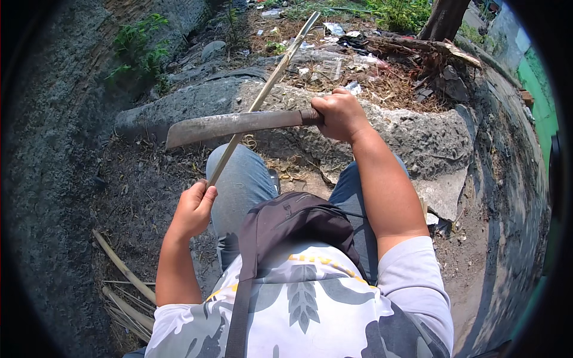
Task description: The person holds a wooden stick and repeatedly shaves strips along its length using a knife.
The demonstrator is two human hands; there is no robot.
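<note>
My left hand (196,206) is closed around the lower end of a long, pale split strip (268,82), bamboo or wood. The strip slants up and away to the right, its far end above the rubble. In my right hand (341,115) is the handle of a machete (239,126), gripped in a fist. Its broad, worn blade points left and lies across the strip, over the strip's middle; whether the edge bites into it I cannot tell. Both are held in the air above my knees, in front of a dark bag (298,224) at my waist.
A rough concrete slab (412,131) lies before my knees. Beyond it are dry leaves, litter and a tree trunk (443,21) with a broken log. A rough grey wall (54,149) rises at left. Several long strips (128,268) lie beside my left arm.
</note>
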